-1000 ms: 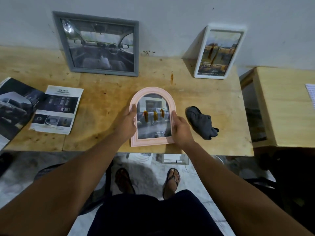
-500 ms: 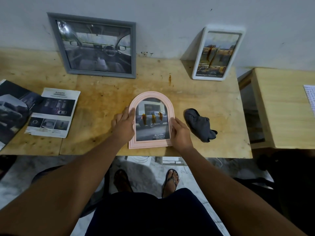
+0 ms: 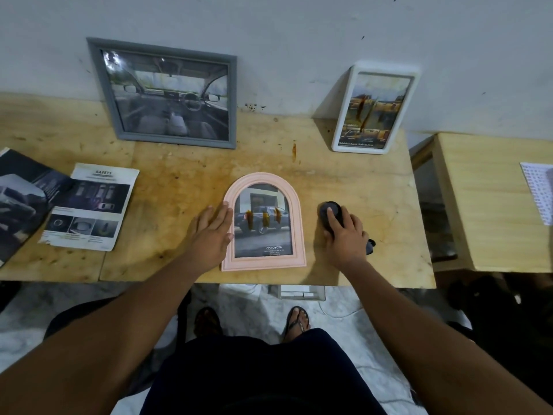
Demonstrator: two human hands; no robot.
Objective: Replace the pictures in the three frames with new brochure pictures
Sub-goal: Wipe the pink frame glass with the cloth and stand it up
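A pink arched frame (image 3: pixel 264 266) lies flat near the table's front edge and holds a car brochure picture with orange streaks on the glass. My left hand (image 3: pixel 211 233) rests flat against its left side, fingers spread. My right hand (image 3: pixel 344 236) lies on a dark grey cloth (image 3: pixel 327 213) to the right of the frame, fingers curled over it. A grey frame (image 3: pixel 172 94) with a car-interior picture leans on the wall at the back left. A white frame (image 3: pixel 374 110) with a picture leans at the back right.
An open brochure (image 3: pixel 89 206) and a dark magazine (image 3: pixel 21 193) lie on the wooden table (image 3: pixel 185 175) at the left. A second wooden table (image 3: pixel 484 205) with a printed sheet (image 3: pixel 538 194) stands at the right. My feet show below the table edge.
The pink frame went from tilted up in both hands to flat on the table. My right hand left the frame and moved right onto the cloth. My left hand flattened beside the frame.
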